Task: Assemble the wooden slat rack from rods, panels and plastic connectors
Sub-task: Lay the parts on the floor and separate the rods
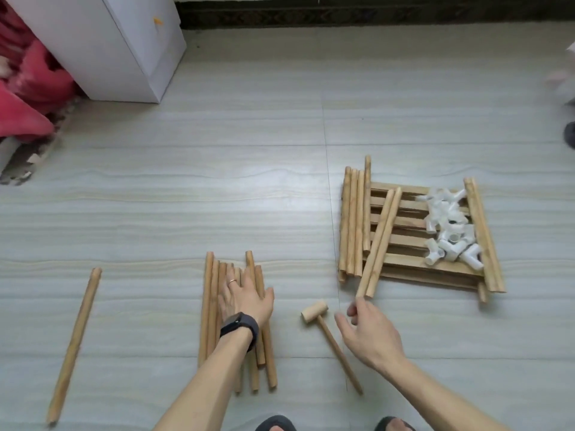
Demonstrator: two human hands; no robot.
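Left hand (pixel 245 298) flat, released, on rod bundle (pixel 209 306); right hand (pixel 367 334) loose, empty, just beside wooden mallet (pixel 314 311). 2 sandals (pixel 275 424) cut off below.

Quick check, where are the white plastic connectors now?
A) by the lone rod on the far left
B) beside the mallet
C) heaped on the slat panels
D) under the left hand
C: the white connectors lie in a heap on the slat panels, toward their right side.

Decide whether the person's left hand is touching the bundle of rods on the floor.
Touching. The head view shows the left hand lying flat on the bundle of rods, fingers spread across them.
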